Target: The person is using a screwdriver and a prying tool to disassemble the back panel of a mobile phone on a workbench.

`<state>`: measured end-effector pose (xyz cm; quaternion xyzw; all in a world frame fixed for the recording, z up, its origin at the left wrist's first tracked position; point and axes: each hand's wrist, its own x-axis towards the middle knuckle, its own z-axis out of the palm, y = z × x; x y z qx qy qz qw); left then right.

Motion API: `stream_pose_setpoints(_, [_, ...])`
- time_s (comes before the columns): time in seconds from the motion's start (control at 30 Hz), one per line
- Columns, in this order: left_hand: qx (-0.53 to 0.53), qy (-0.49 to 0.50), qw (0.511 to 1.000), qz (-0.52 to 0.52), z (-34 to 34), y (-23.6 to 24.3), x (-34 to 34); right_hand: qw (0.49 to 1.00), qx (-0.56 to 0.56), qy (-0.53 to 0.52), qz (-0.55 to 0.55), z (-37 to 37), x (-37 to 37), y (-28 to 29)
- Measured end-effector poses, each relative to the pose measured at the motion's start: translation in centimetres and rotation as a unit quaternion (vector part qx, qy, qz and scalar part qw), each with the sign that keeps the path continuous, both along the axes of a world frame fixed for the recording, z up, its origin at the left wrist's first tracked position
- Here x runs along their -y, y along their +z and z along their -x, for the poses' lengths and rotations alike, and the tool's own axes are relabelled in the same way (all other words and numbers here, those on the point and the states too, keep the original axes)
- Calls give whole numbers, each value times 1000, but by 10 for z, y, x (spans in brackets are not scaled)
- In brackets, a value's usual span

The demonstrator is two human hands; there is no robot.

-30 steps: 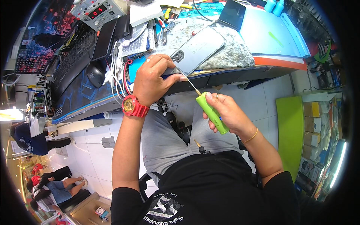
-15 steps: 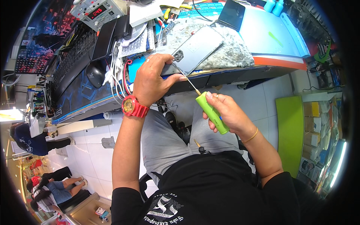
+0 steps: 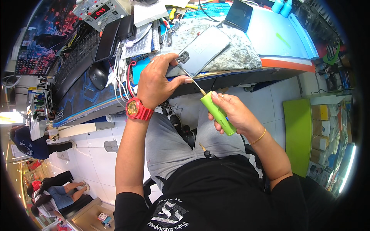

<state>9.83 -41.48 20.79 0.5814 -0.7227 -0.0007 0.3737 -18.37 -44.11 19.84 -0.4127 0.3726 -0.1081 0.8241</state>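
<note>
A silver-grey phone back panel or phone (image 3: pixel 208 50) with dark round camera openings at its near left corner lies tilted across the stained work mat. At that corner is my left hand (image 3: pixel 160 79), index finger on the edge and thumb stretched below, steadying it. My right hand (image 3: pixel 233 111) is wrapped round the bright green handle (image 3: pixel 217 111) of a thin-shafted tool. The tool's slim metal shaft (image 3: pixel 194 82) slants up past my left thumb to the phone's near edge beside the camera openings. Its very tip is too small to make out.
A dark phone (image 3: pixel 239 15) lies beyond the mat (image 3: pixel 243 57). Cables (image 3: pixel 120 77), a mouse (image 3: pixel 98 76), a keyboard (image 3: pixel 75 61) and a power supply with a red display (image 3: pixel 102 13) crowd the left side. A blue-white mat (image 3: pixel 273 42) covers the right. Other people (image 3: pixel 63 196) are at far left.
The tool's green handle and my right hand have shifted slightly up and turned a little. My left hand and the phone are almost unmoved.
</note>
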Motion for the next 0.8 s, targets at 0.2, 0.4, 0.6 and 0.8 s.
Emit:
stream_pose_setpoints(0.2, [5, 3, 1000, 1, 1, 1, -1, 1000, -7, -6, 10, -1, -3, -1])
stream_pose_setpoints(0.4, [3, 3, 1000, 4, 1, 2, 0, 1000, -7, -10, 12, -1, -5, -3])
stream_pose_setpoints(0.6, [7, 3, 1000, 8, 2, 2, 0, 1000, -3, -18, 12, -1, -6, -4])
stream_pose_setpoints(0.8, [8, 5, 1000, 8, 2, 2, 0, 1000, -6, -16, 11, -2, -7, -3])
